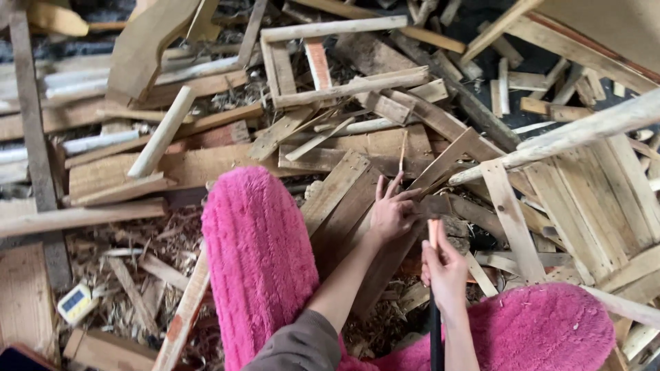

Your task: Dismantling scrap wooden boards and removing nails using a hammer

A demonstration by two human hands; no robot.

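One head camera looks steeply down (quite near) onto scrap wood (pixel 206 165).

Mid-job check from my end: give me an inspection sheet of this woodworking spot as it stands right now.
Surface: ground covered in wood shavings and chips.
Job's things: dark wooden block under the left hand; dark-handled tool with an orange upper part, held upright beside the block.
Clutter: loose planks, slats and sticks piled all round; slatted frame at top; small white device with a screen at lower left.
Hands: left hand pressed flat on the block; right hand gripping the tool.
Cables: nothing seen.
Surroundings: fluffy pink trouser legs in the foreground; pallet-like boards at right.
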